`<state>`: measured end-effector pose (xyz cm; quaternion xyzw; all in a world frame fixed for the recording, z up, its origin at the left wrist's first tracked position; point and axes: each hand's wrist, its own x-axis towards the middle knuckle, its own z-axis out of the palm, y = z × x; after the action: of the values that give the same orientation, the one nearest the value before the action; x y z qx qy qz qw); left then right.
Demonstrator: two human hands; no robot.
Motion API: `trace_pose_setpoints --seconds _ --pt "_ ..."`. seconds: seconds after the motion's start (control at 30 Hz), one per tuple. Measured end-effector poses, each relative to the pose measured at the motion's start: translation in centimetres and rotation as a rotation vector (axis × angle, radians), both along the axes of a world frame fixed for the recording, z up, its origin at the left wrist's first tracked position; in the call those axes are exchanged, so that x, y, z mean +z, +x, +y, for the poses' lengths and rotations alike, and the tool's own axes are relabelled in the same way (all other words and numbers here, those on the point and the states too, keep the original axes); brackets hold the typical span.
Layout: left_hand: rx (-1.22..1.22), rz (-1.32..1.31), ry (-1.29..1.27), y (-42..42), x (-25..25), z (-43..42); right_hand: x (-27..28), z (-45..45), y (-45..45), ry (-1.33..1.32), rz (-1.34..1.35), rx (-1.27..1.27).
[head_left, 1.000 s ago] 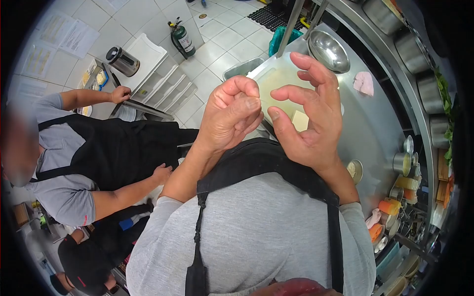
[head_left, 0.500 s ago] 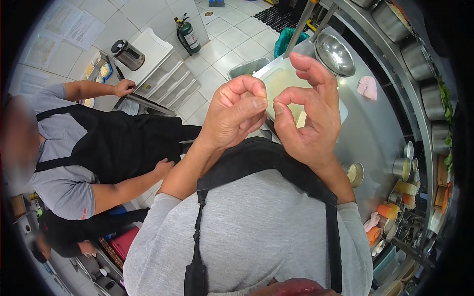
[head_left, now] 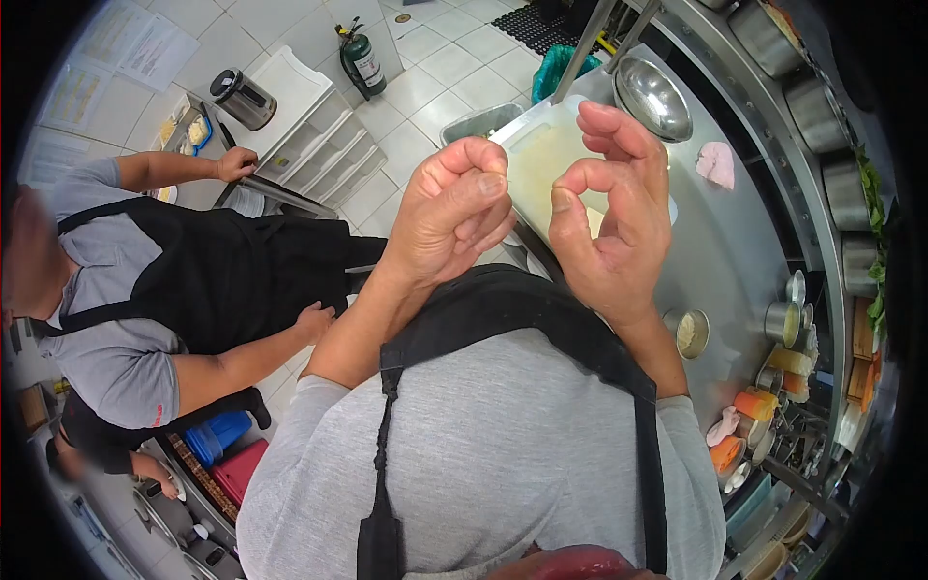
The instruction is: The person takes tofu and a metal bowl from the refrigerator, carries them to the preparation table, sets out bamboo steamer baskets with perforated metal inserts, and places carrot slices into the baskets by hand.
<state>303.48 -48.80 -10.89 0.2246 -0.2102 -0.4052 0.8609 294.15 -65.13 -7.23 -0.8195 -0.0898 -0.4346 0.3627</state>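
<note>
Left hand (head_left: 445, 217) and right hand (head_left: 626, 227) each press thumb to forefinger, any contents indiscernible, with the cutting board (head_left: 543, 155) at one o'clock, nearer the right.

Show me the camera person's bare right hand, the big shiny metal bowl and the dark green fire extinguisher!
Bare right hand (head_left: 636, 213): head view, middle of the hand.
Big shiny metal bowl (head_left: 657, 99): head view, inside wall.
Dark green fire extinguisher (head_left: 361, 62): head view, on its body.
</note>
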Motion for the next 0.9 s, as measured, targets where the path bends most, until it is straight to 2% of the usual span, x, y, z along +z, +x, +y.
trace_pose_setpoints --seconds 0.2,0.9 --pt "-0.007 -0.066 -0.011 0.2 -0.6 0.0 -0.4 0.1 0.2 0.158 0.036 0.081" --pt "0.077 -0.078 -0.048 0.4 -0.6 -0.1 -0.8 -0.3 0.6 0.162 0.054 0.212"
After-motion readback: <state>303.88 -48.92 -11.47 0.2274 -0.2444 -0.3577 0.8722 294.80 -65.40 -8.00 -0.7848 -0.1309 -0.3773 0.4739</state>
